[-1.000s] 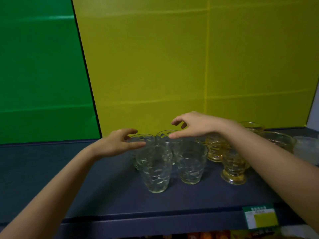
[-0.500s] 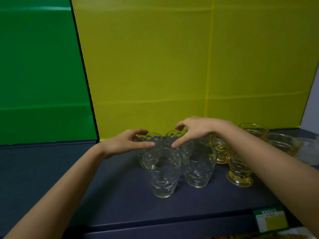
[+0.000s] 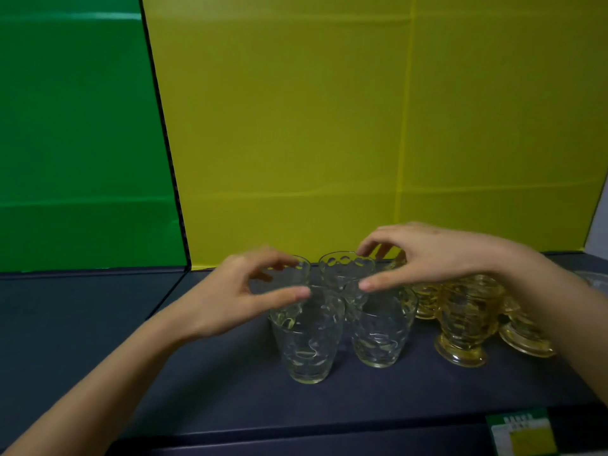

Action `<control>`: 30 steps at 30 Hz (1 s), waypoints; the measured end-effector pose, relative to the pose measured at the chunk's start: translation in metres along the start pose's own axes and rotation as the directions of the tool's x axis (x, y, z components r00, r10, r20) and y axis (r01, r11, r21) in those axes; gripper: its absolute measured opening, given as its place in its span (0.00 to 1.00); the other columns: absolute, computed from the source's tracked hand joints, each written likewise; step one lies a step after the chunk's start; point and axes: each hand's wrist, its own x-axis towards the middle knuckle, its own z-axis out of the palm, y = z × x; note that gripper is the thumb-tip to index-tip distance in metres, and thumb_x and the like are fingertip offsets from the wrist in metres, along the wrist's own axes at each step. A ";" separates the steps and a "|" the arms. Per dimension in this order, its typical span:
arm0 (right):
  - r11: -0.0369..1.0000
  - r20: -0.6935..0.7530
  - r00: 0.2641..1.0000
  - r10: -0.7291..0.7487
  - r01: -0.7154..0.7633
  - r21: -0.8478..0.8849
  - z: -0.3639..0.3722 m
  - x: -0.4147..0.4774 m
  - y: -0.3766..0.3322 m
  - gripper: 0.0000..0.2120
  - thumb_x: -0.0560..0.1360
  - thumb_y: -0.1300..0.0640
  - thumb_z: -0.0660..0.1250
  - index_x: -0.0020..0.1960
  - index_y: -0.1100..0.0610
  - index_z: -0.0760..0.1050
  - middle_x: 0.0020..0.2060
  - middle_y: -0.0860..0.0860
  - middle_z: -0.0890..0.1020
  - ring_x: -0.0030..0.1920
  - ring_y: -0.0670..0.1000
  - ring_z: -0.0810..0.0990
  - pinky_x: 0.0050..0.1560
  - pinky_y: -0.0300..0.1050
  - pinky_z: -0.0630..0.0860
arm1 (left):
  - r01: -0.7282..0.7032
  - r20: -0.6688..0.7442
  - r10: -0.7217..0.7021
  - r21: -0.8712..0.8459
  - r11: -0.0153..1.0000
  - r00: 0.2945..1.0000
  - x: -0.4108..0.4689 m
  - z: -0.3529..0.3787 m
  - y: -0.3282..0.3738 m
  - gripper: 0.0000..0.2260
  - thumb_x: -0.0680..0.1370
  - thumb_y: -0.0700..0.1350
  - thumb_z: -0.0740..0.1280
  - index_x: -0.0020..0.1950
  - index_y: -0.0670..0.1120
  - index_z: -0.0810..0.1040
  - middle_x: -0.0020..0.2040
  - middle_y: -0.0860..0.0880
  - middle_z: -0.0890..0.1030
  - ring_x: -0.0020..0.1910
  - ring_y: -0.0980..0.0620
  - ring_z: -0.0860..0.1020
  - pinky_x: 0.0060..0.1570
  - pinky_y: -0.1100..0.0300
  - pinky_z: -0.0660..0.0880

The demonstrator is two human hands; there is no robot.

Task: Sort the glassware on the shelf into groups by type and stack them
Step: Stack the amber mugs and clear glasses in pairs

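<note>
Several clear dimpled tumblers stand close together on the dark shelf: a front left tumbler, a front right tumbler, a back left tumbler and a back right tumbler. Amber footed glasses stand to their right. My left hand hovers over the back left tumbler, fingers curved and apart. My right hand hovers over the back right tumbler, thumb and fingers spread. Neither hand holds a glass.
A yellow panel and a green panel back the shelf. Another amber footed glass sits far right, behind my right forearm. A green and yellow price label is fixed to the shelf's front edge.
Both hands have moved closer over the two back tumblers. The view has shifted slightly nearer to the glasses.
</note>
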 end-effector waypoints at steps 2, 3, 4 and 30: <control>0.997 0.039 0.999 0.012 -0.009 -0.074 0.002 -0.011 -0.002 0.41 0.58 0.27 0.60 0.65 0.47 0.67 0.61 0.41 0.73 0.58 0.43 0.73 0.61 0.40 0.69 | -0.038 0.039 0.034 0.103 0.994 0.999 -0.007 0.008 0.008 0.29 0.65 0.68 0.63 0.60 0.55 0.75 0.57 0.60 0.78 0.54 0.64 0.75 0.54 0.69 0.72; 0.994 0.052 0.998 0.021 -0.015 -0.106 0.004 -0.014 -0.002 0.43 0.56 0.26 0.60 0.66 0.47 0.67 0.61 0.41 0.72 0.58 0.42 0.72 0.62 0.41 0.69 | -0.044 0.052 0.038 0.127 0.991 0.998 -0.009 0.011 0.010 0.30 0.64 0.69 0.63 0.61 0.54 0.75 0.57 0.60 0.78 0.54 0.65 0.74 0.54 0.70 0.71; 0.990 0.058 0.998 0.030 -0.022 -0.136 0.007 -0.017 -0.003 0.45 0.55 0.24 0.59 0.67 0.46 0.66 0.61 0.41 0.72 0.59 0.42 0.72 0.63 0.42 0.68 | -0.047 0.059 0.039 0.138 0.989 0.998 -0.011 0.014 0.013 0.32 0.63 0.69 0.63 0.62 0.54 0.74 0.57 0.60 0.78 0.55 0.65 0.74 0.55 0.71 0.70; 0.995 -0.237 0.971 0.014 0.010 0.100 -0.036 0.005 -0.007 0.46 0.49 0.27 0.62 0.63 0.49 0.73 0.53 0.44 0.76 0.51 0.46 0.75 0.53 0.41 0.71 | 0.103 -0.245 -0.122 -0.089 0.991 0.962 0.025 -0.043 0.035 0.36 0.49 0.61 0.74 0.54 0.50 0.77 0.52 0.57 0.79 0.50 0.59 0.77 0.50 0.58 0.77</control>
